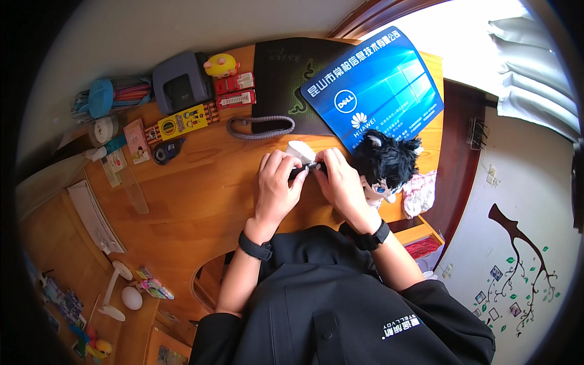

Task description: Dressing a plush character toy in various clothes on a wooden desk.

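Observation:
My left hand [277, 185] and my right hand [343, 185] meet over the wooden desk, fingertips almost touching. Between them they pinch a small black item [298, 173], perhaps fabric, with a pale or shiny bit at its middle; the fingers cover most of it. Just beyond my left fingers is a white rounded object [300, 149], its lower part hidden, so I cannot tell whether it is held. To the right of my right hand a plush doll [385, 159] with black hair and animal ears leans over the edge of a blue mouse pad [378, 86].
A grey braided loop [261, 119] lies beyond my hands, by a black mouse pad [276, 82]. Leftward are a correction tape dispenser [168, 151], a yellow box [185, 122], a clear ruler [136, 194] and a tape roll [104, 130]. White-pink cloth [419, 194] lies at the right edge.

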The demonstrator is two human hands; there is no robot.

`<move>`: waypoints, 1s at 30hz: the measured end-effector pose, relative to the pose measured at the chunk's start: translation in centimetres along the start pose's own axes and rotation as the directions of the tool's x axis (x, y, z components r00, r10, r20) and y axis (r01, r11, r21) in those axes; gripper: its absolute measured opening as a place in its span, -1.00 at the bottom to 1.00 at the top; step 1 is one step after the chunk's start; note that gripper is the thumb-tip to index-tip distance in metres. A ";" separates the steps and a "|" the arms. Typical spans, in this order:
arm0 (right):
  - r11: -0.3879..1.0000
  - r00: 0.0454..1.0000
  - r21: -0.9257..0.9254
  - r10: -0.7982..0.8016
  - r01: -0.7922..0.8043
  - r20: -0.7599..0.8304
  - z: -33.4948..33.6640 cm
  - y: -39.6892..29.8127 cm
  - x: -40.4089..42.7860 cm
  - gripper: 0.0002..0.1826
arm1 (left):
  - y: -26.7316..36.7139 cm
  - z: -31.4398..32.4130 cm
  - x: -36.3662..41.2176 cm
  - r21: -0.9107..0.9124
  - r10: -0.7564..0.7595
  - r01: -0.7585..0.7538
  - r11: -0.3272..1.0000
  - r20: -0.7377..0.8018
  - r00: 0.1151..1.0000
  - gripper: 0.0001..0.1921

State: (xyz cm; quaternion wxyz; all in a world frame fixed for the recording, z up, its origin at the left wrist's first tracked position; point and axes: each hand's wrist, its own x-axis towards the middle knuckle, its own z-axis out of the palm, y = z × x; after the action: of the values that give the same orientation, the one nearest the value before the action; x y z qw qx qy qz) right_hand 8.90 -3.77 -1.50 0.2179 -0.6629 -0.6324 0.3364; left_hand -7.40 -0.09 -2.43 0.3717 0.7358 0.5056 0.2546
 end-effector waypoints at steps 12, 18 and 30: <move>0.984 0.971 0.005 -0.178 0.180 0.162 -4.2 -3.7 -4.0 -0.85 | 4.5 -5.3 -3.4 -0.045 0.087 -0.080 0.996 0.188 0.978 -0.78; 0.970 0.967 0.011 -0.242 0.242 0.074 -6.1 -5.0 -6.2 -0.81 | 6.8 -6.4 -4.0 -0.056 0.196 -0.188 0.980 0.242 0.950 -0.76; 0.899 0.898 -0.032 -0.439 0.438 -0.035 -9.9 -6.3 -12.2 -0.73 | 12.8 -8.2 -7.1 -0.012 0.408 -0.415 0.910 0.214 0.888 -0.73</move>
State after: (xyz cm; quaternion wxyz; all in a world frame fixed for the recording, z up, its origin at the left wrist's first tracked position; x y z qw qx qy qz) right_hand 12.01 -13.75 11.85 0.2932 -0.5130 -0.7645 0.2577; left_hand -8.97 -7.10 12.75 0.3483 0.8553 0.3000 0.2391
